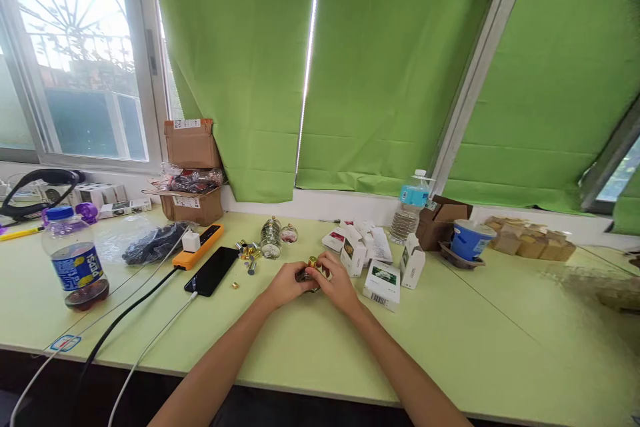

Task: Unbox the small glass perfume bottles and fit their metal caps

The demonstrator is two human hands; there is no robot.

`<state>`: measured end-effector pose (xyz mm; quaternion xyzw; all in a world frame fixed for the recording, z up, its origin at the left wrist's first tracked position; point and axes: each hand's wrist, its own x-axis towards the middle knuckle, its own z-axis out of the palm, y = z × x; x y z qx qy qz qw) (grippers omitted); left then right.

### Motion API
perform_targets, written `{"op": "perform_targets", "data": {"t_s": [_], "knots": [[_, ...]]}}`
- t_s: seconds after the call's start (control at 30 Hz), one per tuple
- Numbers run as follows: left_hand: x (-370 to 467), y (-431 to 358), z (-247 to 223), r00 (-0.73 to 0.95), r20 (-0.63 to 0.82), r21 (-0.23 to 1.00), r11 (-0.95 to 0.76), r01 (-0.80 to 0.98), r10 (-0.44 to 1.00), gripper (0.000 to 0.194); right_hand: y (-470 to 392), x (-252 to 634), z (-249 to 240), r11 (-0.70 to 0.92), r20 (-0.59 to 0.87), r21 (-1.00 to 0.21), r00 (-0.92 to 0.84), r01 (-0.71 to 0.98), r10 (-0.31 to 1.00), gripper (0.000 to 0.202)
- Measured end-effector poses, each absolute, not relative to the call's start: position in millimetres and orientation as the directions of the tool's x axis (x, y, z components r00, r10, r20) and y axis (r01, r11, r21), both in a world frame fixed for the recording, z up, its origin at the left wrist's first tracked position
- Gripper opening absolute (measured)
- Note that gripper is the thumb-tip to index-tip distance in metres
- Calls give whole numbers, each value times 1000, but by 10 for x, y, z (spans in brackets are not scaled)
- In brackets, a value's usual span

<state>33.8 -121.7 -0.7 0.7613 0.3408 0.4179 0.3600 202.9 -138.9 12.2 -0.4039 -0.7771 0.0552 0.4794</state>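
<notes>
Both hands meet over the table's middle around a small bottle with a gold cap; fingers cover most of its body. My left hand is closed on the bottle from the left. With thumb and fingers at the gold cap, my right hand closes on the bottle from the other side. Left of them lie several gold and silver caps, and one small gold piece sits apart. Behind these is a clear glass jar beside its round glass lid.
Several small white cartons stand and lie right of my hands. A phone, an orange power strip with cables, and a Pepsi bottle occupy the left. Farther right are a water bottle and a blue paper tub.
</notes>
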Motion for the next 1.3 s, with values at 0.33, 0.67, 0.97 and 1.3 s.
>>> {"op": "perform_targets", "data": {"t_s": [0.33,0.67,0.97,1.3], "knots": [[335,-1217,17,438,414,798,-550,248,798,26,-1380,2003,63,688,731,-415,-232,595,642,16],[331,-1207,5,433,421,787,-558,264,797,24,-1398,2003,76,684,721,-424,-236,593,651,17],[325,-1184,-15,445,402,786,-551,280,800,28,-1425,1958,174,667,750,-484,-124,566,650,19],[339,-1185,-49,451,393,805,-537,252,801,33,-1492,1962,284,644,785,-498,-13,581,620,19]]}}
